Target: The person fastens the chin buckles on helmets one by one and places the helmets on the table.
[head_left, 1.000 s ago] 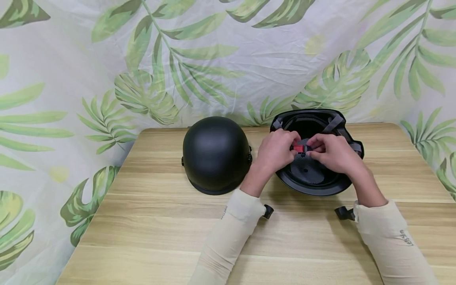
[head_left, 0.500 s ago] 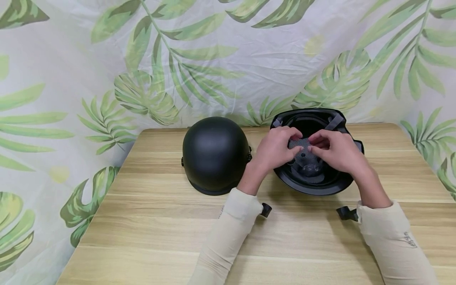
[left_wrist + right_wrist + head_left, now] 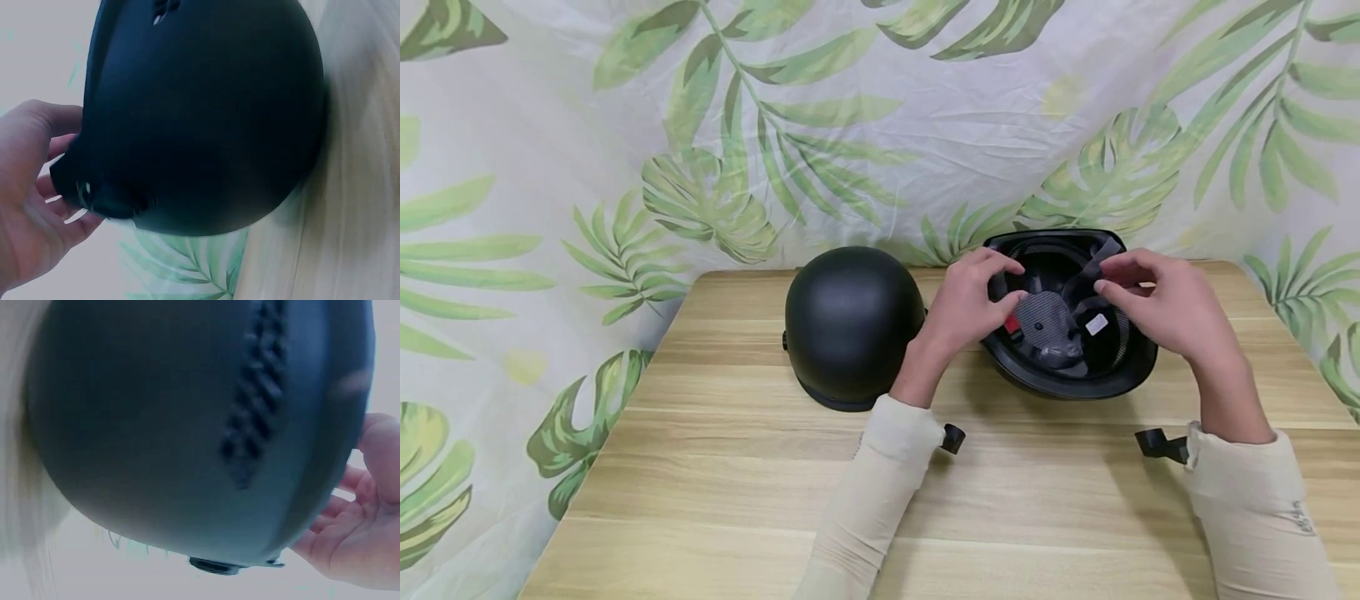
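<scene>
An upturned black helmet (image 3: 1067, 383) rests on the table, its grey mesh padding (image 3: 1047, 317) facing up. At its left rim is my left hand (image 3: 967, 304), thumb and fingers apart and reaching over the edge. A red buckle piece (image 3: 1012, 323) lies inside, just below that thumb. My right hand (image 3: 1176, 304) is over the right rim, its fingers near a dark chin strap (image 3: 1093, 265); whether they touch it cannot be told. Both wrist views show the helmet's outer shell (image 3: 206, 119), with fingertips hidden behind the rim.
A second black helmet (image 3: 853, 325) stands dome up on the wooden table (image 3: 737, 500), left of my left hand. Behind the table hangs a leaf-patterned cloth (image 3: 970, 125). Inside the upturned helmet is a white label (image 3: 1097, 324).
Both hands held the red and black buckle together a second ago and have let it go. The right hand has moved right, the left slightly left. The upturned helmet has shifted slightly.
</scene>
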The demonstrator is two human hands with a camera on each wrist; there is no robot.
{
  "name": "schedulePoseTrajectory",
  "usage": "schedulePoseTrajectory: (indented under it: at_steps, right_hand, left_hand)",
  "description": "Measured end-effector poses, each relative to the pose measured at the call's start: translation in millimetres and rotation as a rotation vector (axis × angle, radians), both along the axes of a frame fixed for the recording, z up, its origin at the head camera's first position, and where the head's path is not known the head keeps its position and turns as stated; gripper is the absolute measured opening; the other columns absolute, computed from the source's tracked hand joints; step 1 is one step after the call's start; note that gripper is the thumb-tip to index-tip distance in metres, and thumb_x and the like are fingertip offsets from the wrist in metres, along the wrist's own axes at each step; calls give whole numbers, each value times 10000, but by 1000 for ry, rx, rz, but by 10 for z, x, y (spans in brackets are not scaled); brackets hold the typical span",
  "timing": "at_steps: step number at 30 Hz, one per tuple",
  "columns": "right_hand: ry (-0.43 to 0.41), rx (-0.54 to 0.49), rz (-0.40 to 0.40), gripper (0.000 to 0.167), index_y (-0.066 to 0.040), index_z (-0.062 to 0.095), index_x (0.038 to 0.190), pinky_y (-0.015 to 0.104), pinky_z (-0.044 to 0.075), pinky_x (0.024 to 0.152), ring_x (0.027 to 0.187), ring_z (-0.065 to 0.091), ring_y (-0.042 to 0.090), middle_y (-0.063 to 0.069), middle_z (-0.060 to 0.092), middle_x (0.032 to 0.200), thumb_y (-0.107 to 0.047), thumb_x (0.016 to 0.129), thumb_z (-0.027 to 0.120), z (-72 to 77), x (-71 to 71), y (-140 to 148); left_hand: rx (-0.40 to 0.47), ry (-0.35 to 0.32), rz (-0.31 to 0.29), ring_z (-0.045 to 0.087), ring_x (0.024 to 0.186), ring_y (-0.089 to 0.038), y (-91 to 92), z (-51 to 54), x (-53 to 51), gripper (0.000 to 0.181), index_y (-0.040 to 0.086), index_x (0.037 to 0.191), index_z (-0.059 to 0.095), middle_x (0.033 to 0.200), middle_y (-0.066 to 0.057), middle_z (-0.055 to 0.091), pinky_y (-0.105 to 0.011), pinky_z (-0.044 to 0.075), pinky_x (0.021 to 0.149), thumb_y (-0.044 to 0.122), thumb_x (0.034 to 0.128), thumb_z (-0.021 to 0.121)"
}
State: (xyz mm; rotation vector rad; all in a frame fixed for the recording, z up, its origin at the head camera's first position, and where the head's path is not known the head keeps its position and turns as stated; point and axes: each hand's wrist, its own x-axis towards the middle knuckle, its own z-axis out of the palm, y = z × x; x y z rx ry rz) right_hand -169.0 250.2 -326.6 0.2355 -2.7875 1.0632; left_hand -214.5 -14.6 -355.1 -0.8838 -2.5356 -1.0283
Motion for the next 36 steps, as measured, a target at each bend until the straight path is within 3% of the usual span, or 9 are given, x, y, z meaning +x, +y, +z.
schedulePoseTrajectory:
  at_steps: [2, 4, 7, 11, 16, 20, 23, 27, 36]
  right_hand:
    - [-1, -7, -11, 430, -20, 696, 1313, -15, 387, 774, 1050, 676, 133, 221, 711, 1249, -354, 1041, 686, 8, 0, 49]
    - [-9, -2, -25, 451, -16, 685, 1333, 1, 395, 760, 1112, 714, 289, 237, 691, 1299, -357, 1038, 690, 14, -4, 92]
    - [-25, 17, -37, 483, -8, 664, 1365, 225, 555, 862, 1192, 659, 513, 266, 653, 1371, -362, 1038, 690, 19, -15, 131]
    - [-34, 42, -33, 485, 14, 655, 1373, 620, 525, 961, 1250, 606, 554, 293, 614, 1417, -338, 1040, 688, -4, -56, 152]
    - [-67, 57, -2, 524, 54, 606, 1413, 657, 484, 1016, 1327, 522, 559, 329, 559, 1457, -316, 1048, 674, -67, -83, 239]
    - [-99, 59, 26, 600, 95, 505, 1485, 662, 463, 1024, 1343, 498, 563, 352, 511, 1489, -293, 1057, 664, -121, -63, 318]
    - [-94, 67, 27, 651, 86, 457, 1529, 330, 542, 971, 1304, 551, 532, 338, 526, 1482, -290, 1047, 682, -164, -34, 379]
    - [-88, 81, 17, 646, 64, 493, 1516, 42, 374, 702, 1218, 615, 531, 334, 586, 1424, -326, 1040, 690, -201, 32, 456]
    - [-134, 138, -1, 623, 53, 589, 1437, 146, 455, 630, 1171, 639, 541, 337, 605, 1401, -396, 1023, 713, -210, 232, 540]
  left_hand:
    - [18, 3, 17, 639, 1212, -223, -19, -4, 0, 298, 70, 1221, 761, 1261, -72, 685, -294, 505, 1058, 205, 961, 812]
    - [43, 8, 35, 634, 1193, -241, -33, -5, -3, 302, 61, 1224, 761, 1251, -92, 672, -313, 520, 1018, 194, 958, 812]
    - [76, 4, 88, 621, 1177, -257, -55, -5, 3, 323, 60, 1252, 752, 1240, -115, 651, -346, 525, 992, 186, 960, 808]
    - [78, -56, 164, 604, 1127, -254, -89, -12, 11, 448, 76, 1374, 686, 1285, -128, 603, -343, 529, 941, 218, 966, 806]
    - [96, -175, 177, 631, 1167, -265, -103, -29, 6, 608, 88, 1514, 556, 1353, -160, 540, -331, 553, 952, 241, 976, 795]
    - [94, -258, 173, 653, 1224, -283, -134, -30, 5, 656, 81, 1553, 502, 1406, -175, 538, -366, 568, 988, 251, 986, 783]
    - [55, -303, 163, 652, 1241, -281, -176, -18, 6, 651, 82, 1557, 498, 1426, -160, 562, -381, 566, 1000, 278, 998, 767]
    - [22, -360, 133, 651, 1248, -255, -238, 10, 18, 617, 92, 1546, 519, 1420, -125, 611, -381, 560, 1006, 327, 1019, 736]
    - [26, -449, 64, 656, 1275, -240, -340, 39, 43, 513, 99, 1475, 610, 1442, -91, 636, -364, 557, 1011, 369, 1046, 689]
